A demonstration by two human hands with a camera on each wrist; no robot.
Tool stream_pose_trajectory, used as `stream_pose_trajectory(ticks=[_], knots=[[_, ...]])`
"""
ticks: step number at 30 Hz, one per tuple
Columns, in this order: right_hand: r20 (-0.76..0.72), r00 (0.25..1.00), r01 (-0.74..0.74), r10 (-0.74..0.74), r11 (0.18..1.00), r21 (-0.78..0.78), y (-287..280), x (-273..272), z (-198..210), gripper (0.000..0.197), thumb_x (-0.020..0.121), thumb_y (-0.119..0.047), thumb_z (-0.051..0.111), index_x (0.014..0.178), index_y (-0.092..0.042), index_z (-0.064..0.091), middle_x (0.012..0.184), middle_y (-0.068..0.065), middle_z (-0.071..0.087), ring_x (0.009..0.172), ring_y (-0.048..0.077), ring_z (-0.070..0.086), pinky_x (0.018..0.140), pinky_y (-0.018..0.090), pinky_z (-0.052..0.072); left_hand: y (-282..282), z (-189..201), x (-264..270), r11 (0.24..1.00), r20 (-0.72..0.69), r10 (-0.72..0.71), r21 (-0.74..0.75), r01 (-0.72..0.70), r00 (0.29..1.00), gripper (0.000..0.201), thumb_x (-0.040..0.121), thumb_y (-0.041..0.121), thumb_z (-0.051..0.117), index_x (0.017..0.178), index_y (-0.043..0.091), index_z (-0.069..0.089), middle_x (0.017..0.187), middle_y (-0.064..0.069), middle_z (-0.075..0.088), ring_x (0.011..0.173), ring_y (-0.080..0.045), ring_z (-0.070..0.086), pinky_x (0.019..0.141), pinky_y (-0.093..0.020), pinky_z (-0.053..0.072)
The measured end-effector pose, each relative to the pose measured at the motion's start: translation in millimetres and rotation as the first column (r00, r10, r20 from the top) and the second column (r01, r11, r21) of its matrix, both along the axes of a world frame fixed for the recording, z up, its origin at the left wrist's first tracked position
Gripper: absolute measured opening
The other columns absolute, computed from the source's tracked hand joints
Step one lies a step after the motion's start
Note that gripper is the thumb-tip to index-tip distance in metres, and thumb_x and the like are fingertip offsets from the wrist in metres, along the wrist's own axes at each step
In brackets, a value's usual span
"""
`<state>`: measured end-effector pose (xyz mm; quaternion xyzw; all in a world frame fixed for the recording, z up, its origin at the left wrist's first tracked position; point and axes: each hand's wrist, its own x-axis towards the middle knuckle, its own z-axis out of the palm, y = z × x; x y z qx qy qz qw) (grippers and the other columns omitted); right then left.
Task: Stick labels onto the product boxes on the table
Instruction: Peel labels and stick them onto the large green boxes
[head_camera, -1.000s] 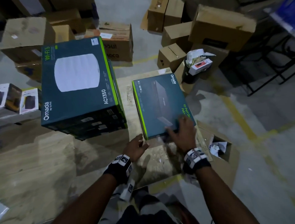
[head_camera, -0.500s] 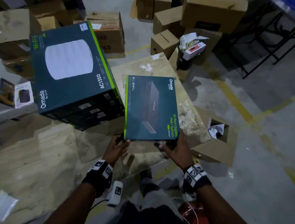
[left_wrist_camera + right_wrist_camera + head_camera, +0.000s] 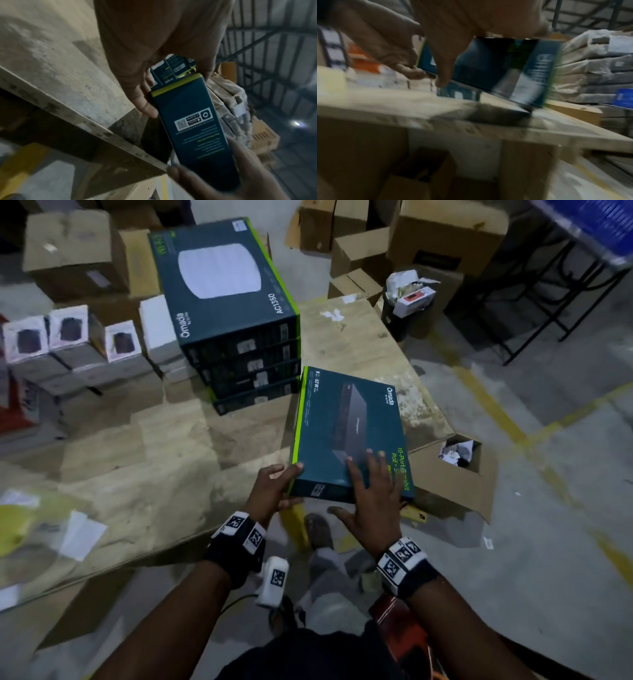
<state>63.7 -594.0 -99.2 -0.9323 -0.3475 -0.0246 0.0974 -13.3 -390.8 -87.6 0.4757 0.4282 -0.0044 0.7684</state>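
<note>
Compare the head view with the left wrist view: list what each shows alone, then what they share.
Head view only: the top face of the switch box, the right hand lying flat on it, small white boxes, a bin of paper scraps.

Left wrist view only: the box's narrow end face with a QR code, the table's underside, roof beams.

Both: the left hand holding the box's corner, the stack of boxes, the table.

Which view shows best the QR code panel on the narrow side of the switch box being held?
The left wrist view: the QR code panel sits sharp on the switch box, near the left hand. The head view shows it only as a tiny patch on the near edge. The right wrist view is too blurred to show it.
</note>
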Motion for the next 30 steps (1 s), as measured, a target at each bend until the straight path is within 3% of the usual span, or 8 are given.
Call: stream_pose_trajectory(ticks=[4,12,19,21,22,23,26,30], knots=[[-0.021,0.993,-0.109,0.112,0.987,0.118,27.6,-42.0,23.3,0.103,0.066,-0.041,0.090,0.151,-0.016,0.037,0.148,0.013,0.048,0.135,0.036,0.045,0.109,0.061,0.039,-19.6,20.8,-33.5,0.987,0.013,-0.063,0.146,0.060,0.998,0.073,0.070,0.054,0.083,0.125,0.017,0.052,0.113,-0.012,0.069,0.097,-0.024,0.072,0.078,-0.044,0.061],[-0.188,0.980,0.137,-0.072,0.921,0.363,13.5,-60.5,70.0,0.103,0.073,-0.039,0.087,0.152,-0.003,0.031,0.148,0.021,0.046,0.129,0.042,0.052,0.095,0.053,0.052,-32.8,86.8,-74.2,0.947,0.300,-0.306,0.196,0.256,0.903,0.049,0.094,0.043,0.053,0.139,0.023,0.056,0.125,0.003,0.067,0.114,-0.011,0.064,0.095,-0.032,0.052],[-0.461,0.856,0.514,-0.232,0.477,0.713,-7.2,-75.8,103.8,0.092,0.077,-0.026,0.082,0.148,-0.022,0.023,0.122,0.007,0.061,0.093,0.009,0.065,0.075,0.004,0.047,-44.7,52.9,-76.2,0.838,0.033,-0.414,0.404,0.366,0.910,0.059,0.076,0.064,0.073,0.110,0.016,0.065,0.120,-0.009,0.068,0.109,-0.022,0.065,0.098,-0.044,0.052],[-0.551,0.814,0.575,-0.184,0.396,0.716,-10.0,-87.0,92.6,0.085,0.082,-0.025,0.080,0.146,-0.027,0.024,0.117,0.005,0.061,0.092,0.003,0.066,0.074,0.009,0.052,-40.8,28.7,-92.7,0.882,-0.089,-0.335,0.320,0.345,0.938,0.098,0.052,0.091,0.065,0.105,0.009,0.061,0.107,-0.020,0.066,0.099,-0.033,0.066,0.070,-0.029,0.041],[-0.599,0.786,0.610,-0.156,0.354,0.709,-10.6,-92.6,85.0,0.082,0.082,-0.030,0.079,0.145,-0.031,0.025,0.120,0.005,0.059,0.097,0.008,0.066,0.079,0.016,0.056,-38.7,22.8,-101.9,0.921,-0.138,-0.298,0.218,0.323,0.944,0.111,0.046,0.095,0.062,0.113,0.006,0.059,0.112,-0.026,0.064,0.104,-0.040,0.064,0.088,-0.058,0.044],[-0.648,0.751,0.651,-0.127,0.311,0.693,-9.8,-98.0,77.2,0.080,0.081,-0.037,0.079,0.143,-0.036,0.028,0.126,0.006,0.058,0.103,0.016,0.066,0.086,0.028,0.058,-37.1,19.0,-110.7,0.950,-0.166,-0.269,0.117,0.290,0.949,0.109,0.045,0.095,0.062,0.115,0.011,0.061,0.112,-0.026,0.063,0.109,-0.042,0.062,0.075,-0.047,0.058],[-0.811,0.586,0.792,-0.007,0.215,0.571,-8.8,-110.2,59.9,0.068,0.081,-0.043,0.074,0.137,-0.041,0.036,0.126,0.010,0.059,0.105,0.029,0.065,0.084,0.052,0.060,-29.8,16.0,-132.9,0.983,-0.118,-0.180,-0.063,0.174,0.976,0.059,0.058,0.083,0.070,0.097,0.039,0.065,0.103,-0.008,0.067,0.105,-0.037,0.063,0.097,-0.059,0.048],[-0.858,0.513,0.821,-0.001,0.293,0.491,-10.1,-115.5,43.6,0.052,0.080,-0.041,0.069,0.122,-0.016,0.052,0.108,0.011,0.065,0.096,0.028,0.067,0.075,0.048,0.057,-11.4,13.9,-158.5,0.992,-0.006,-0.045,-0.115,0.044,0.999,0.036,0.082,0.048,0.075,0.100,0.017,0.072,0.098,-0.013,0.072,0.085,-0.029,0.069,0.090,-0.044,0.051]])
